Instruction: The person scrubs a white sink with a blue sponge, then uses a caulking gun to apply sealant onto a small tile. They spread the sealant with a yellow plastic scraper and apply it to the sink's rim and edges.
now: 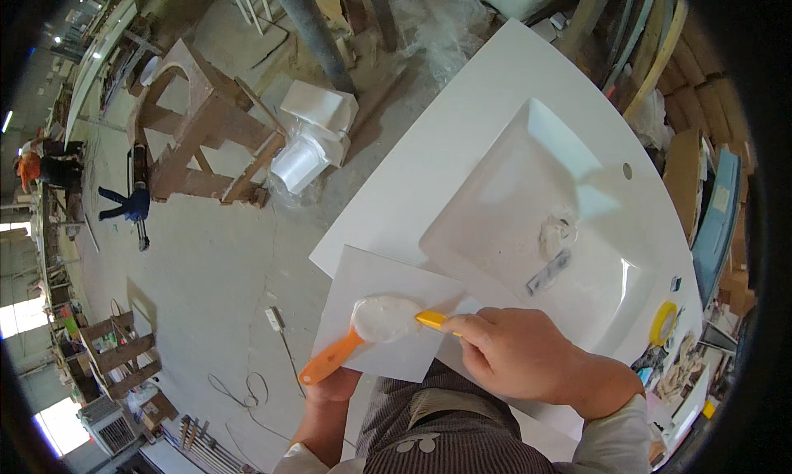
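At the lower middle, a square white board [388, 276] bears a mound of white paste [386, 319]. My left hand [337, 385] grips the board's lower left edge from beneath; most of its fingers are hidden. Across that corner runs the orange handle [330, 357] of a tool whose head lies under the paste. My right hand [516, 350] is closed around a yellow-handled tool [431, 319], its tip at the paste's right side. The tip's exact kind cannot be made out. Just beyond the board is a white washbasin [487, 218] with a smeared drain and a grey strip inside.
A yellow tape roll [662, 323] sits on the basin's right rim, near clutter. Wooden frames [194, 127] and a plastic-wrapped white piece [301, 160] stand on the floor to the left. A cable with a white socket block [274, 317] lies there. Another person [54, 170] is far left.
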The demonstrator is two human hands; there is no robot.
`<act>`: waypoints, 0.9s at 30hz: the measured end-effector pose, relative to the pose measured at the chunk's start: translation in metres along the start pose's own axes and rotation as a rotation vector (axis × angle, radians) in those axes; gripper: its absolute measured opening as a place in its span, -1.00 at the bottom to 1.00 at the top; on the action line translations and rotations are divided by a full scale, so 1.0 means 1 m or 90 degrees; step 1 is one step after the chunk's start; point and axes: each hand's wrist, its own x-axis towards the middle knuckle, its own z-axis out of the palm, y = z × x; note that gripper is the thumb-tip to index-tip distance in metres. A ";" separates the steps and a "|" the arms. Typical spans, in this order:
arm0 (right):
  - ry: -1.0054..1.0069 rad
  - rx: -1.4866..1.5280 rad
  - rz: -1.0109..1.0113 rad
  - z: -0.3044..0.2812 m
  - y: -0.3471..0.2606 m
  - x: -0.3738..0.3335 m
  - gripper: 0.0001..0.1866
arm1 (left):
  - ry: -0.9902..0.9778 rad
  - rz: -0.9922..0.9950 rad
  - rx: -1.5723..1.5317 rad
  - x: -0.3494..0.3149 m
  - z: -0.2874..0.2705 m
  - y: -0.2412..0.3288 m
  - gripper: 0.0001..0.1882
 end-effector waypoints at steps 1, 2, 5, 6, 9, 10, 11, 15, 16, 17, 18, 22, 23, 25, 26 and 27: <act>-0.025 -0.005 0.007 0.002 -0.002 0.001 -0.70 | 0.045 -0.010 0.005 -0.005 -0.004 -0.001 -0.27; -0.053 -0.040 0.010 0.006 -0.004 0.001 -0.70 | 0.090 -0.020 0.012 -0.009 -0.006 -0.001 -0.29; -0.148 -0.123 0.034 0.019 -0.008 -0.002 -0.71 | 0.106 -0.024 0.035 -0.023 -0.023 -0.001 -0.32; -0.189 -0.138 0.052 0.022 -0.006 -0.003 -0.71 | 0.092 -0.021 0.044 -0.026 -0.029 -0.002 -0.32; -0.106 -0.013 0.031 0.020 -0.001 -0.016 -0.73 | 0.148 -0.037 -0.022 -0.038 -0.023 0.002 -0.32; -0.042 0.056 0.011 0.017 0.003 -0.023 -0.74 | 0.151 -0.048 -0.022 -0.041 -0.028 0.002 -0.31; -0.038 0.158 0.042 0.016 0.010 -0.030 -0.74 | 0.155 -0.056 -0.020 -0.047 -0.036 0.003 -0.30; 0.002 0.493 0.125 0.028 0.041 -0.067 -0.73 | 0.200 -0.120 0.034 -0.061 -0.057 -0.007 -0.18; 0.017 0.548 0.146 0.036 0.048 -0.075 -0.73 | 0.180 -0.125 0.027 -0.067 -0.067 -0.012 -0.18; 0.036 0.599 0.169 0.042 0.054 -0.083 -0.73 | 0.157 -0.131 0.017 -0.074 -0.080 -0.019 -0.18; 0.060 0.630 0.184 0.047 0.061 -0.092 -0.73 | 0.136 -0.135 0.009 -0.080 -0.087 -0.026 -0.18; 0.160 0.752 0.154 0.066 0.097 -0.123 -0.72 | 0.160 -0.153 -0.006 -0.102 -0.096 -0.053 -0.18; 0.187 0.779 0.122 0.069 0.106 -0.130 -0.71 | 0.152 -0.149 -0.010 -0.106 -0.096 -0.061 -0.18; 0.203 0.802 0.099 0.070 0.123 -0.142 -0.69 | 0.134 -0.151 -0.015 -0.115 -0.099 -0.074 -0.17; 0.221 0.801 0.103 0.069 0.130 -0.149 -0.70 | 0.124 -0.161 -0.018 -0.118 -0.100 -0.080 -0.16; 0.235 0.799 0.101 0.068 0.136 -0.154 -0.70 | 0.115 -0.165 -0.018 -0.122 -0.104 -0.086 -0.16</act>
